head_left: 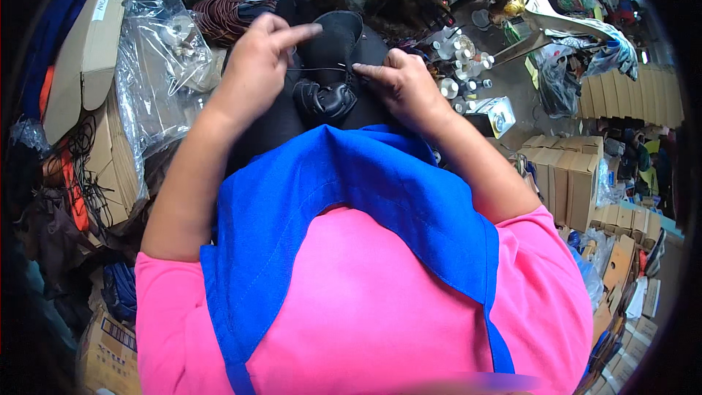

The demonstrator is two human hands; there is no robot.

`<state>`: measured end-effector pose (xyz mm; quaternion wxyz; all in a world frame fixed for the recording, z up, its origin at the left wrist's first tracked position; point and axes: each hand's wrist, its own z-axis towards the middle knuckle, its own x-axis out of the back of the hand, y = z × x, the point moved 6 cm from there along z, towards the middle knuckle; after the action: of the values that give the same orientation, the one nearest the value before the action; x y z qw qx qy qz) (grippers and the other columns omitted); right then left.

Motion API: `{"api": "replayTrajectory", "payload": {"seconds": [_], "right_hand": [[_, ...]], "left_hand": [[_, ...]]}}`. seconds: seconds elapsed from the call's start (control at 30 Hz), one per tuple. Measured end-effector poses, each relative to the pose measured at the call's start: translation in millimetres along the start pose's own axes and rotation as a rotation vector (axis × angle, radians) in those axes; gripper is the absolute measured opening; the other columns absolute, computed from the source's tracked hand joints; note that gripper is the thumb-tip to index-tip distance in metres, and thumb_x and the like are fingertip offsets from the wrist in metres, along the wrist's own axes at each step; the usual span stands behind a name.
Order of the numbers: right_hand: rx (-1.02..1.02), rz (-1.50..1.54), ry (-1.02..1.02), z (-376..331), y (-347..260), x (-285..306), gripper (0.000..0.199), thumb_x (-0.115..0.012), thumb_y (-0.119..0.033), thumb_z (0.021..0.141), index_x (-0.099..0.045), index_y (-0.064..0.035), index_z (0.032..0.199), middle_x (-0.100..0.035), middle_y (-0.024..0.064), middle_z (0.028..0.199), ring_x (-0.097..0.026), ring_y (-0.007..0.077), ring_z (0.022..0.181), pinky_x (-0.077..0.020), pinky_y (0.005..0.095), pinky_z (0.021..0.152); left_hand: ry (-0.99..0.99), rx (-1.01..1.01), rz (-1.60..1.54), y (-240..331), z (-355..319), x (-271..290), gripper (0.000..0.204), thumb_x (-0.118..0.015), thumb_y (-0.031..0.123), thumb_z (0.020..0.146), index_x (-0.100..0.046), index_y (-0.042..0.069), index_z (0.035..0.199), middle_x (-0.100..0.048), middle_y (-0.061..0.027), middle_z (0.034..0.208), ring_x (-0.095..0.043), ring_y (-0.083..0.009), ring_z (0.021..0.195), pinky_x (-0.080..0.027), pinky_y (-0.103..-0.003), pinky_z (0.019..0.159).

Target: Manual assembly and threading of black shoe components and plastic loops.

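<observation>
A black shoe [327, 99] sits between my black-clad knees, with its dark, smooth sole [333, 38] tilted up at the far end. A thin thread [314, 69] stretches across it toward my left hand [256, 66]. That hand has its index finger stretched out over the sole, while the other fingers curl in around the thread's end. My right hand [406, 88] is at the shoe's right edge, index finger pointing inward and the rest folded. A small bright tip shows by that fingertip; what the folded fingers hold is hidden.
A blue apron [351, 157] covers my lap. Coiled reddish-brown cord [230, 14] and clear plastic sheeting [161, 66] lie at the left, beside cardboard pieces [91, 44]. Several small bottles [461, 55] and a rectangular tin [493, 115] stand at the right, near cardboard boxes [563, 183].
</observation>
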<state>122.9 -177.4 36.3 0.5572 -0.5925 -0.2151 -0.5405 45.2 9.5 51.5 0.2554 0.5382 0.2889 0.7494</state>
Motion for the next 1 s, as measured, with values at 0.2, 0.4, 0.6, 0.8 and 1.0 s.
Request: {"api": "replayTrajectory", "payload": {"seconds": [0.2,0.4,0.6,0.8,1.0], "right_hand": [[-0.077,-0.122,0.014,-7,-8,-2,0.038,-0.065,-0.009,0.074,-0.067,-0.0207,0.111,-0.052,0.0092,0.081,-0.053,0.0263,0.08,-0.0392,0.0364,0.073],[-0.226,0.393,-0.181,9,31,-4,0.033,-0.06,0.0,0.078,-0.07,-0.0152,0.106,-0.051,0.005,0.078,-0.052,0.0171,0.08,-0.0432,0.0269,0.075],[-0.291,0.442,-0.357,25,45,-7,0.021,-0.06,-0.011,0.088,-0.071,-0.0154,0.105,-0.05,0.002,0.087,-0.05,0.0134,0.088,-0.0407,0.0258,0.081],[-0.235,0.471,-0.366,27,46,-8,0.02,-0.061,-0.012,0.087,-0.071,-0.0153,0.104,-0.049,0.0017,0.087,-0.05,0.0134,0.087,-0.0414,0.0258,0.08],[-0.252,0.515,-0.399,27,44,-6,0.021,-0.061,-0.013,0.087,-0.071,-0.016,0.105,-0.049,0.0007,0.087,-0.05,0.0124,0.086,-0.0428,0.0255,0.077]], "left_hand": [[0.103,-0.189,0.452,12,-27,-16,0.018,-0.067,0.005,0.075,-0.071,0.013,0.09,-0.055,-0.0042,0.074,-0.054,-0.0194,0.078,-0.041,-0.033,0.072],[0.055,-0.083,0.062,-6,-12,-24,0.015,-0.07,0.015,0.074,-0.073,0.022,0.086,-0.052,0.0001,0.072,-0.052,-0.0217,0.081,-0.039,-0.037,0.077],[0.01,-0.131,0.131,-12,-12,-34,0.022,-0.07,0.013,0.074,-0.073,0.023,0.094,-0.048,-0.0023,0.071,-0.048,-0.0203,0.077,-0.038,-0.033,0.071],[-0.053,-0.057,0.142,-16,-11,-38,0.019,-0.069,0.015,0.076,-0.073,0.026,0.09,-0.05,-0.0005,0.076,-0.051,-0.0201,0.083,-0.037,-0.037,0.079],[-0.042,-0.071,0.164,-14,-10,-38,0.019,-0.068,0.014,0.076,-0.073,0.026,0.09,-0.05,-0.0009,0.075,-0.051,-0.0206,0.083,-0.036,-0.038,0.08]]}}
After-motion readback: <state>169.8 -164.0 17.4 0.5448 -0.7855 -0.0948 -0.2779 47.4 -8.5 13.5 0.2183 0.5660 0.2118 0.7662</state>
